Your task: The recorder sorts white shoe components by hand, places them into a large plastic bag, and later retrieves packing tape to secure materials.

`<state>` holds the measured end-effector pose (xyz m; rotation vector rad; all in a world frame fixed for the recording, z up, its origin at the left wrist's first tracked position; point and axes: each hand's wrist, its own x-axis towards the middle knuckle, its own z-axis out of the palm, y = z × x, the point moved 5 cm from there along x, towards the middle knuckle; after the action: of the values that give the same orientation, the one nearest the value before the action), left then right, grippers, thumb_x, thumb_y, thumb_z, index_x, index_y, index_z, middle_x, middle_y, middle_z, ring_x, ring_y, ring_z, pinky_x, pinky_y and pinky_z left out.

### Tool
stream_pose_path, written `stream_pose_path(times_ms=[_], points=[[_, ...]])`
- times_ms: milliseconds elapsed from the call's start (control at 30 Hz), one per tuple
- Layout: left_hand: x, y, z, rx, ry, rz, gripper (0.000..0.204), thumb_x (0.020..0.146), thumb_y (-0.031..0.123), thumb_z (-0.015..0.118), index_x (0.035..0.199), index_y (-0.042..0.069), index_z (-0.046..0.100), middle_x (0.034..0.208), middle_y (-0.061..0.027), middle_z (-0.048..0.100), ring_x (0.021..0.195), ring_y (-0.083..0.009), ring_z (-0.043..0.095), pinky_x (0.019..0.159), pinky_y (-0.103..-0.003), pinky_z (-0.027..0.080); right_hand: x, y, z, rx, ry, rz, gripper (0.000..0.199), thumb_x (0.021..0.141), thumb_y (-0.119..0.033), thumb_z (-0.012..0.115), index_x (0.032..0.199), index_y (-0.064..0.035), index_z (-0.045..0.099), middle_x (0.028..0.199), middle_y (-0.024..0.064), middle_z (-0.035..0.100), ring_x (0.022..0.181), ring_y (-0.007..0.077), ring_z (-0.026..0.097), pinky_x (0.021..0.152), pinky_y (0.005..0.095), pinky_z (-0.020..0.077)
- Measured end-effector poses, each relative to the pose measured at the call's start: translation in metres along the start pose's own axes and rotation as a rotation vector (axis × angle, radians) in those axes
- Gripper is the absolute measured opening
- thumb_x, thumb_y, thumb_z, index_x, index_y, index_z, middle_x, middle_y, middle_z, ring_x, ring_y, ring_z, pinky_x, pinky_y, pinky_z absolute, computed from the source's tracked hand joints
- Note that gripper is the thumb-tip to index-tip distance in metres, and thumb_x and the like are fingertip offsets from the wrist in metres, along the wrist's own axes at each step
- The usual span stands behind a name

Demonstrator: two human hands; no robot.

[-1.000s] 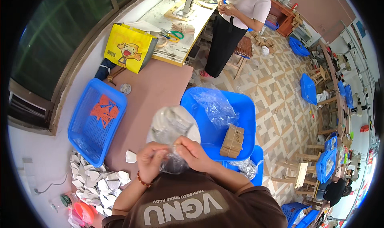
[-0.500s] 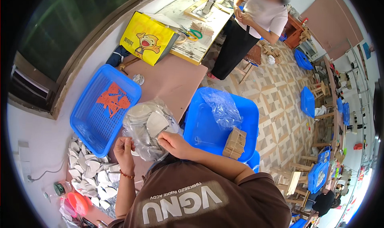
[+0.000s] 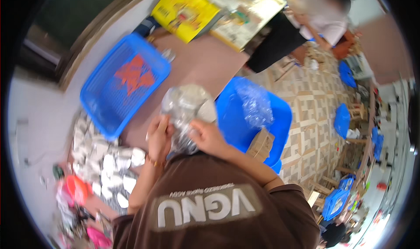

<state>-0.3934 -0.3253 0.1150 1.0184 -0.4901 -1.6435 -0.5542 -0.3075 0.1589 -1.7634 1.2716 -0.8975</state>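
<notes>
A clear plastic bag (image 3: 183, 118) filled with pale grey, flat curved pieces stands in front of my chest, at the edge of the brown table (image 3: 192, 65). My left hand (image 3: 159, 137) is closed on the near left side of the bag, thumb against fingers. On the right side, my right hand (image 3: 209, 137) pinches the plastic too. Motion blurs the picture, so the bag's mouth cannot be made out. To the left lies a heap of similar pale pieces (image 3: 89, 148).
A blue mesh basket (image 3: 97, 121) holding orange flat pieces (image 3: 134, 74) sits at left. At right, a blue tub (image 3: 227, 120) contains crumpled clear plastic (image 3: 256, 102) and a brown bundle (image 3: 261, 145). A yellow bag (image 3: 183, 13) lies behind; a person (image 3: 280, 39) stands at far right.
My view has shifted and blurred. My left hand, earlier raised beside the bag, is now against its side. The bag looks more upright and gathered. The other person's arm has swung downward.
</notes>
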Motion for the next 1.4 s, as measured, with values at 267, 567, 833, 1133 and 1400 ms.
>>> stream_pose_path(times_ms=[267, 567, 833, 1133, 1400], points=[[-0.004, 0.004, -0.005, 0.266, -0.116, 0.017, 0.009, 0.089, 0.011, 0.055, 0.089, 0.003, 0.058, 0.076, -0.0009, 0.058, 0.066, -0.0073, 0.052, 0.061, -0.021, 0.042, -0.001, 0.013, -0.004, 0.017, -0.045, 0.044, 0.019, 0.075, -0.012, 0.066, 0.085, -0.0021, 0.054, 0.070, 0.0115, 0.053, 0.055, 0.0214, 0.051, 0.052, 0.0308, 0.0404], [-0.019, 0.011, 0.005, 0.439, -0.201, 0.054, 0.013, 0.085, 0.007, 0.060, 0.095, -0.001, 0.060, 0.080, -0.0011, 0.060, 0.070, -0.0073, 0.054, 0.065, -0.023, 0.045, 0.005, -0.017, -0.010, 0.057, -0.044, 0.088, 0.023, 0.075, -0.015, 0.067, 0.090, -0.0034, 0.055, 0.074, 0.0082, 0.055, 0.053, 0.0200, 0.049, 0.051, 0.0291, 0.0413], [-0.022, 0.037, 0.034, 1.290, -0.330, 0.533, 0.013, 0.075, 0.010, 0.067, 0.084, 0.001, 0.063, 0.076, -0.0128, 0.060, 0.064, -0.0237, 0.059, 0.059, -0.031, 0.047, 0.010, -0.010, 0.005, -0.201, -0.028, -0.106, 0.011, 0.078, -0.011, 0.056, 0.085, -0.0036, 0.056, 0.081, 0.0158, 0.059, 0.072, 0.0344, 0.059, 0.061, 0.0391, 0.0461], [-0.021, 0.039, 0.049, 1.483, -0.601, 0.678, 0.012, 0.070, 0.005, 0.067, 0.075, 0.002, 0.057, 0.073, -0.0125, 0.056, 0.067, -0.0294, 0.056, 0.060, -0.037, 0.044, 0.004, 0.006, 0.006, -0.122, 0.085, -0.042, 0.010, 0.080, -0.009, 0.055, 0.086, -0.0025, 0.052, 0.078, 0.0180, 0.058, 0.069, 0.0369, 0.058, 0.061, 0.0435, 0.0455], [0.002, 0.027, 0.007, 0.775, -0.528, 0.264, 0.013, 0.075, -0.002, 0.064, 0.084, 0.001, 0.055, 0.075, -0.0083, 0.055, 0.063, -0.0161, 0.053, 0.062, -0.024, 0.044, 0.006, 0.007, 0.000, 0.060, 0.053, 0.030, 0.010, 0.082, -0.011, 0.055, 0.087, -0.0029, 0.051, 0.078, 0.0172, 0.057, 0.070, 0.0360, 0.057, 0.061, 0.0420, 0.0438]])
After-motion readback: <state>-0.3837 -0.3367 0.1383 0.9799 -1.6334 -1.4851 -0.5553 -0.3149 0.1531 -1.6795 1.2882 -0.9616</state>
